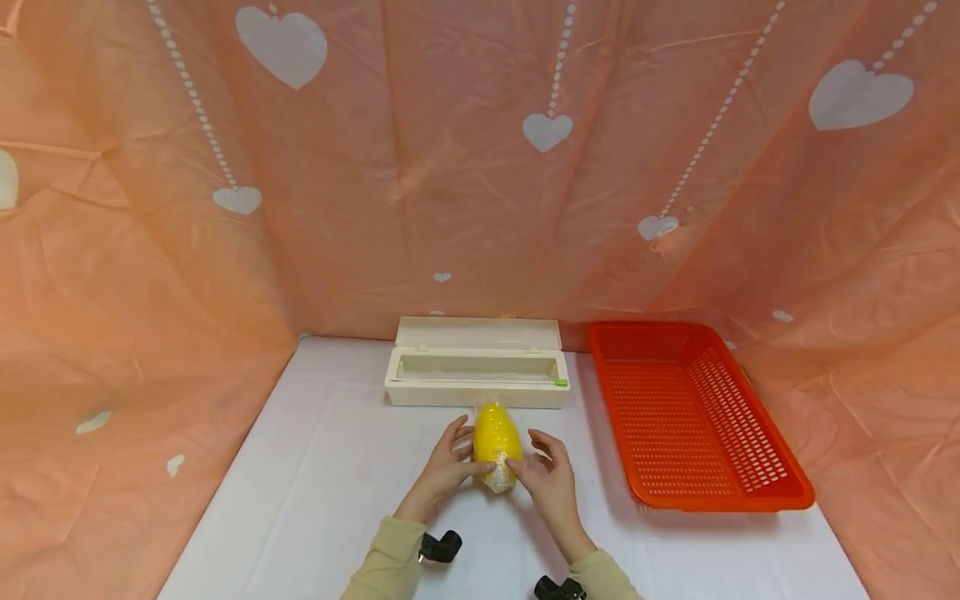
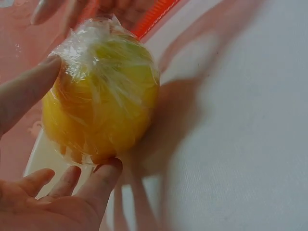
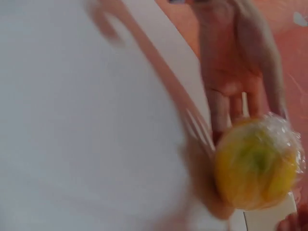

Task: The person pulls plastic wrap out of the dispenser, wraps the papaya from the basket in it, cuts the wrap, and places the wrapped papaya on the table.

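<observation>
A yellow oval fruit point(image 1: 497, 442) tightly wrapped in clear cling film is between the two hands, its bunched film end toward the person. My left hand point(image 1: 442, 468) holds it from the left side. In the left wrist view, its thumb lies against the bunched film and a fingertip touches the fruit's point(image 2: 110, 106) lower side. My right hand point(image 1: 553, 483) is at the other side, thumb at the film end and fingers loosely bent, apart from the fruit. The right wrist view shows the fruit point(image 3: 255, 168) blurred, with only a bit of right hand at the lower corner.
Behind the fruit stands a long cream box point(image 1: 476, 396), lid raised, with a green slider point(image 1: 561, 382) at its right end. A red perforated basket point(image 1: 637, 467) sits on the right of the white-covered table point(image 1: 322, 483). Orange sheeting with hearts point(image 1: 465, 208) surrounds the table.
</observation>
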### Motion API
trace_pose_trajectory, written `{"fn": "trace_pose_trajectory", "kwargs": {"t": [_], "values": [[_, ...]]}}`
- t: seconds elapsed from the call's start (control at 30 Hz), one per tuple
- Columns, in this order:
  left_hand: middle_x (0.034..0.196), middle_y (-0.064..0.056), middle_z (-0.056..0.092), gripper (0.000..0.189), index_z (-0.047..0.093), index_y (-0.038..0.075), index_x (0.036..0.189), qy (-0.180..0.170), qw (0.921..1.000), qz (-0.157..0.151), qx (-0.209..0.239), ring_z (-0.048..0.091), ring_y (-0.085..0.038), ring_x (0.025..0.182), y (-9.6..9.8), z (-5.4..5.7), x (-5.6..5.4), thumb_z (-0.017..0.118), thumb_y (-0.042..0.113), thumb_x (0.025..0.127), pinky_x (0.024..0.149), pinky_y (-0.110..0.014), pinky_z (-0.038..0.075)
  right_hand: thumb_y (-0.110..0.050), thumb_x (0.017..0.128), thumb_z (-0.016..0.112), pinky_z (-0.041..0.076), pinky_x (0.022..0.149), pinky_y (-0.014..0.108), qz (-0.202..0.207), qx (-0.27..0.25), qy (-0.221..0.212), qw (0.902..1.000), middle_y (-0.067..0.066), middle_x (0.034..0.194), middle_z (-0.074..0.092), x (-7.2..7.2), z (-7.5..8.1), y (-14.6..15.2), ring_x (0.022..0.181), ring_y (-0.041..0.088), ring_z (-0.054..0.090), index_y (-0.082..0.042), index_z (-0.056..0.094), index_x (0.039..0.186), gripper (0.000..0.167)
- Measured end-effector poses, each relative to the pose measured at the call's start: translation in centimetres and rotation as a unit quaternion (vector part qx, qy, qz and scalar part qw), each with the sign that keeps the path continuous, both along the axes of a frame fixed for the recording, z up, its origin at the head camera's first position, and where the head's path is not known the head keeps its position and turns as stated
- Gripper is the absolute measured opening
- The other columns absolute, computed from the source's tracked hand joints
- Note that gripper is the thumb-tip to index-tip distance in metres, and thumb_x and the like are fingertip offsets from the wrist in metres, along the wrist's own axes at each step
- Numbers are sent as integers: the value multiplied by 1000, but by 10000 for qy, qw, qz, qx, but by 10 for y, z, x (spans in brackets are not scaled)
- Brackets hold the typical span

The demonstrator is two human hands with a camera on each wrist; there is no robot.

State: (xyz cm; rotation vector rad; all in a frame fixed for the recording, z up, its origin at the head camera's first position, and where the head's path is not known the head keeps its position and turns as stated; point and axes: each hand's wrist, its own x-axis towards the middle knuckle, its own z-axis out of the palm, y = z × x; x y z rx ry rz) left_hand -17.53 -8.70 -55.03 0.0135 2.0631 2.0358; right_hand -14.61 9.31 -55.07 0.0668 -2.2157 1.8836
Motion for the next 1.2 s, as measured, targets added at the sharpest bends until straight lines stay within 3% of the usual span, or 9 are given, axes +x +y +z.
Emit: {"fn": "trace_pose_trajectory", "kwargs": {"t": [0.17, 0.4, 0.5, 0.63, 0.77, 0.87, 0.97, 1.07, 1.2], "values": [[141, -30, 34, 94, 19, 0, 149, 21, 9998, -25, 212, 41, -47, 125, 0, 6, 3, 78, 1, 76, 96, -46, 46, -14, 70, 87, 48, 90, 43, 307, 418, -659, 9965, 19, 122, 45, 8, 2, -7, 106, 33, 51, 3, 39, 132, 81], [129, -28, 46, 65, 28, -4, 144, -329, 9994, 51, 102, 55, -37, 106, -9, 17, 2, 59, 25, 96, 85, -47, 52, -19, 69, 87, 47, 90, 46, 726, 895, -798, 9901, 13, 122, 50, -9, -11, 9, 107, 31, 54, -5, 44, 123, 70], [118, -21, 54, 53, 43, -4, 136, 81, 9960, 467, -755, 56, -32, 99, -21, 23, -6, 53, 32, 99, 83, -42, 51, -19, 71, 86, 44, 94, 52, 1300, 1023, -767, 9832, 12, 127, 51, -18, -9, 21, 113, 35, 52, -9, 47, 126, 68], [115, -19, 59, 39, 58, -5, 121, 1162, 9780, 840, -1517, 55, -33, 105, -37, 34, -23, 52, 27, 100, 91, -45, 46, -19, 72, 85, 42, 95, 51, 1978, 1301, -670, 9693, 11, 128, 48, -30, -6, 35, 113, 33, 50, -13, 50, 131, 69], [118, -22, 61, 36, 61, -8, 117, 1493, 9837, 141, -994, 54, -37, 113, -44, 48, -42, 47, 22, 102, 101, -51, 39, -20, 73, 84, 43, 95, 44, 2463, 1663, -494, 9535, 7, 119, 47, -43, -5, 43, 109, 26, 49, -15, 53, 133, 69], [123, -26, 58, 44, 56, -11, 122, 1073, 9889, -877, -536, 54, -39, 115, -45, 53, -58, 39, 26, 105, 104, -50, 36, -17, 74, 83, 43, 97, 43, 2752, 1674, -331, 9461, 8, 120, 50, -52, -2, 48, 110, 26, 49, -12, 51, 135, 70], [126, -28, 55, 52, 51, -12, 127, 499, 9832, -1709, -394, 54, -39, 116, -43, 50, -70, 34, 32, 106, 104, -48, 37, -11, 75, 82, 42, 100, 42, 3000, 1497, -244, 9418, 13, 127, 51, -58, 0, 51, 113, 29, 49, -5, 47, 137, 72], [125, -27, 56, 50, 50, -11, 129, 269, 9741, -2172, -570, 55, -38, 115, -40, 44, -75, 39, 31, 105, 101, -46, 42, -5, 77, 79, 41, 102, 43, 3140, 1263, -316, 9405, 20, 131, 49, -61, 0, 53, 116, 33, 48, 2, 42, 139, 73], [115, -23, 62, 38, 52, -11, 126, 502, 9651, -2396, -934, 60, -31, 106, -36, 38, -73, 54, 16, 99, 90, -37, 50, -2, 78, 77, 40, 101, 48, 2763, 1135, -519, 9529, 24, 130, 49, -60, 0, 52, 117, 38, 48, 6, 40, 139, 72]]}}
